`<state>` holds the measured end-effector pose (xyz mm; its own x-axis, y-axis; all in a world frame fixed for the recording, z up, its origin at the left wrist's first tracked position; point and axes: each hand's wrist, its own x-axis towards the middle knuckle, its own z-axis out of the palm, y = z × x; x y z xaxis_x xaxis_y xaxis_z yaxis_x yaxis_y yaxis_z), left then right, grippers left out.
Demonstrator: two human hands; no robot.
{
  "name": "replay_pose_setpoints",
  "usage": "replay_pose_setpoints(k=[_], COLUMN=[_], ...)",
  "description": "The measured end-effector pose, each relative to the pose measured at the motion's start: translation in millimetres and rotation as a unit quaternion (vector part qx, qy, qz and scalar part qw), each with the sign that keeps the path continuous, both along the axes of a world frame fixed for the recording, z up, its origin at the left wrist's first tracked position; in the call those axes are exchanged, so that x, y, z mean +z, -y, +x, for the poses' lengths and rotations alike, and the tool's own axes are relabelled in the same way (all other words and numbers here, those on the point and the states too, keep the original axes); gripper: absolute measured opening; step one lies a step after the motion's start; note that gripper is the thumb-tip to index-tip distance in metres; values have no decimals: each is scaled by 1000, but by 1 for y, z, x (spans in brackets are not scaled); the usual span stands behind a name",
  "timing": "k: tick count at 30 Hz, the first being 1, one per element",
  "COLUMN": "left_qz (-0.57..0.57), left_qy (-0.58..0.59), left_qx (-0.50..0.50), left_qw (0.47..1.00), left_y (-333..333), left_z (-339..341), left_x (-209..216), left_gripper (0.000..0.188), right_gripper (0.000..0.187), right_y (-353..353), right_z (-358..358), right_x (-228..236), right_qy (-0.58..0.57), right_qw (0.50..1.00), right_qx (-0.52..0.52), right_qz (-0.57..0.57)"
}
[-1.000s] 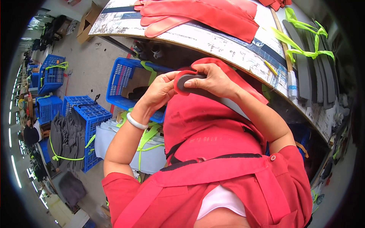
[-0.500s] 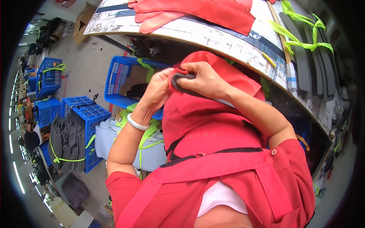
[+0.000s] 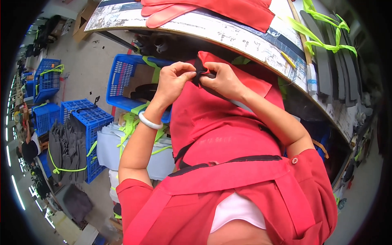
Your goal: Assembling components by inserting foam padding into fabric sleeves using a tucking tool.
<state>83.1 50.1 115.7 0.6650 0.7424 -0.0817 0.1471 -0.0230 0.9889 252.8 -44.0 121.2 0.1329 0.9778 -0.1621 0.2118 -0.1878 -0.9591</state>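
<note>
Red-and-dark piece [image 3: 252, 81], upper centre of frame: long axis slants down toward right, dark end [image 3: 199, 66] pointing upper left. Left hand [image 3: 174, 81] pinches that end; right hand [image 3: 225, 81] grips the piece just beside it.

Cloth you hold [image 3: 254, 81]: red and black. Your apron [image 3: 220, 147]: red, black trim. Your bracelet [image 3: 150, 121]: white. Table [image 3: 228, 36]: white, dark scuffs, navy stripes. Pieces [image 3: 232, 11] on it: red. Crates [image 3: 94, 117]: blue, lattice pattern. Ribbons [image 3: 338, 36]: neon yellow-green. Strips [image 3: 324, 71]: dark grey.
</note>
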Motion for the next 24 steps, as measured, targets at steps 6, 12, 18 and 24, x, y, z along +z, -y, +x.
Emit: replay_pose_setpoints(k=[6,12,18,24], left_qz=[53,-164,-111,-396], left_qy=[-29,-86,406,536], left_qx=[-5,-99,-26,56], left_qw=[998,978,907,743], left_y=[9,11,9,17], left_z=[28,15,6,59], left_x=[-13,-19,66,45], left_gripper=[2,13,79,52], right_gripper=[33,26,24,65], right_y=[-27,-34,-23,-39], right_z=[13,20,-9,-11], right_x=[-41,-2,107,68], right_qy=[211,133,-154,297], right_qw=[971,986,980,903], right_qx=[-105,-81,3,-123], right_qz=[42,61,125,287])
